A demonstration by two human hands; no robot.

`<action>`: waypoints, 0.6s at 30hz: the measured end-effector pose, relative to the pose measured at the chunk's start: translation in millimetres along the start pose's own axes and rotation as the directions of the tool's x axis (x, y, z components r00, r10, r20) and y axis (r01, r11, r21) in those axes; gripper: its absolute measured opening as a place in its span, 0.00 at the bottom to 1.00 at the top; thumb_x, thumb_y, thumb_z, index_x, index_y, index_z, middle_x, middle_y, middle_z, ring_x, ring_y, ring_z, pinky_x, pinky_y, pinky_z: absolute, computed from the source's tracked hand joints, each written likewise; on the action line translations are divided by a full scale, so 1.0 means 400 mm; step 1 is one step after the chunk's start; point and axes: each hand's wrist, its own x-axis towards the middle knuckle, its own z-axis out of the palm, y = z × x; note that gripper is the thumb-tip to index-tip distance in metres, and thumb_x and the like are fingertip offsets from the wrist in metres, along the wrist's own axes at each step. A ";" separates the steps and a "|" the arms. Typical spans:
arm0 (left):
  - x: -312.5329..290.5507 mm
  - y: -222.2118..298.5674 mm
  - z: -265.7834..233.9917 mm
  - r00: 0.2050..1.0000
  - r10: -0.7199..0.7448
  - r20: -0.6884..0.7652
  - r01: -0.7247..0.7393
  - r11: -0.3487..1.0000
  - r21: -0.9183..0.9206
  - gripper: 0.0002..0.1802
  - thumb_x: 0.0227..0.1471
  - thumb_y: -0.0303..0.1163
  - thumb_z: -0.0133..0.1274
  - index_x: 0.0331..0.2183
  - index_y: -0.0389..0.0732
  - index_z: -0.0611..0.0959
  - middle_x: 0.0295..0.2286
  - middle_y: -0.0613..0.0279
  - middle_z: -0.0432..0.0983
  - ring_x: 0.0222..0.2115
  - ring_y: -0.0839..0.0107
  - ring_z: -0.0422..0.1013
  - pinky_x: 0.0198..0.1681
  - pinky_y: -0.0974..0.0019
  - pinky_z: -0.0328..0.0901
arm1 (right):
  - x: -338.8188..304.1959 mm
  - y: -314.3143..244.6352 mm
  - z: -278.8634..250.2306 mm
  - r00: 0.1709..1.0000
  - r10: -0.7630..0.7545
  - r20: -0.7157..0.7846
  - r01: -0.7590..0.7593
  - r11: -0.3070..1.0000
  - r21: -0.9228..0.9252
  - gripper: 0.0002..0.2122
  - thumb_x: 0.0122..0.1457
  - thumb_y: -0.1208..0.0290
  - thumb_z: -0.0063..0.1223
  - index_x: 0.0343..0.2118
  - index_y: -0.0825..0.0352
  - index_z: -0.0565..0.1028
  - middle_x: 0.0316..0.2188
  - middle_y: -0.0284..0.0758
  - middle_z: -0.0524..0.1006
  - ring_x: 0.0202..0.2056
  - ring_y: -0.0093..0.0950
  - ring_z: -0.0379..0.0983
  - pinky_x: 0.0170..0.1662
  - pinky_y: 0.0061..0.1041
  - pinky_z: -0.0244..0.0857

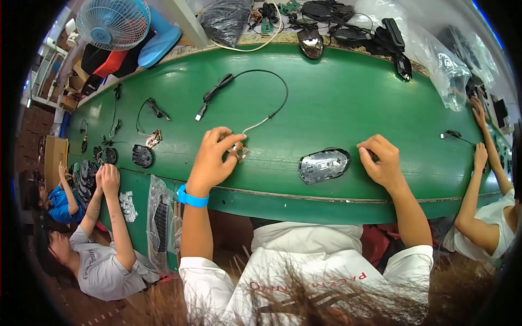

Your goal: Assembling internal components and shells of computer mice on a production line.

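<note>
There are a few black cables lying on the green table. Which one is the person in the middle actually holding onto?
The long looped cable mid-table: its thin pale end runs to the small circuit board pinched in the left hand. The other cables, far left and far right, lie untouched.

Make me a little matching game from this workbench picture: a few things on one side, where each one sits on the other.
Things:
1. small circuit board
2. mouse base shell
3. blue fan
4. wristband

Places:
A. far left, beyond the green table
B. on the left hand's wrist
C. at the left hand fingertips
D. between the left hand and right hand

Pairs: 1-C, 2-D, 3-A, 4-B
</note>
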 end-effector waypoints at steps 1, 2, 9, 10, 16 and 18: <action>0.003 0.005 0.020 0.999 -0.039 0.035 0.041 0.997 -0.065 0.31 0.44 0.17 0.52 0.53 0.41 0.81 0.44 0.50 0.72 0.48 0.51 0.69 0.52 0.53 0.68 | -0.003 0.003 0.000 1.000 0.014 0.001 -0.014 1.000 -0.006 0.02 0.55 0.82 0.59 0.31 0.70 0.81 0.26 0.35 0.76 0.21 0.24 0.70 0.25 0.24 0.65; 0.006 0.011 0.040 0.995 -0.076 0.072 0.085 0.988 -0.128 0.31 0.44 0.16 0.51 0.53 0.41 0.81 0.42 0.51 0.72 0.47 0.53 0.70 0.50 0.55 0.69 | -0.002 0.005 0.002 1.000 0.017 0.010 -0.017 1.000 -0.010 0.02 0.55 0.82 0.59 0.31 0.70 0.81 0.26 0.35 0.76 0.21 0.24 0.71 0.25 0.24 0.65; 0.005 0.110 0.039 0.975 -0.111 0.192 0.133 0.986 -0.102 0.26 0.45 0.16 0.53 0.49 0.39 0.83 0.37 0.54 0.72 0.38 0.55 0.71 0.42 0.56 0.70 | 0.004 -0.016 0.008 0.999 -0.041 0.028 0.042 0.999 -0.002 0.03 0.56 0.83 0.58 0.32 0.71 0.81 0.27 0.37 0.77 0.23 0.25 0.73 0.27 0.24 0.67; 0.009 0.111 0.043 0.972 -0.119 0.203 0.131 0.990 -0.049 0.25 0.45 0.15 0.53 0.48 0.39 0.83 0.36 0.54 0.72 0.38 0.54 0.71 0.41 0.56 0.70 | 0.003 -0.017 0.009 0.998 -0.048 0.026 0.049 0.999 -0.002 0.02 0.56 0.82 0.59 0.32 0.70 0.81 0.27 0.36 0.76 0.23 0.26 0.73 0.27 0.25 0.67; 0.051 0.115 0.047 0.985 0.122 0.122 -0.155 0.936 0.315 0.14 0.48 0.19 0.57 0.39 0.39 0.84 0.36 0.56 0.74 0.39 0.54 0.71 0.42 0.51 0.69 | 0.007 -0.022 0.012 0.994 -0.107 0.028 0.107 0.994 -0.012 0.04 0.55 0.83 0.59 0.33 0.71 0.81 0.27 0.37 0.77 0.24 0.26 0.74 0.29 0.24 0.68; 0.069 0.122 0.043 0.961 0.254 0.110 -0.277 0.855 0.440 0.07 0.48 0.22 0.59 0.33 0.40 0.84 0.37 0.56 0.75 0.42 0.57 0.73 0.46 0.52 0.70 | 0.006 -0.025 0.008 0.995 -0.097 0.023 0.097 0.995 -0.013 0.05 0.55 0.82 0.59 0.34 0.71 0.80 0.28 0.37 0.77 0.24 0.27 0.74 0.29 0.24 0.69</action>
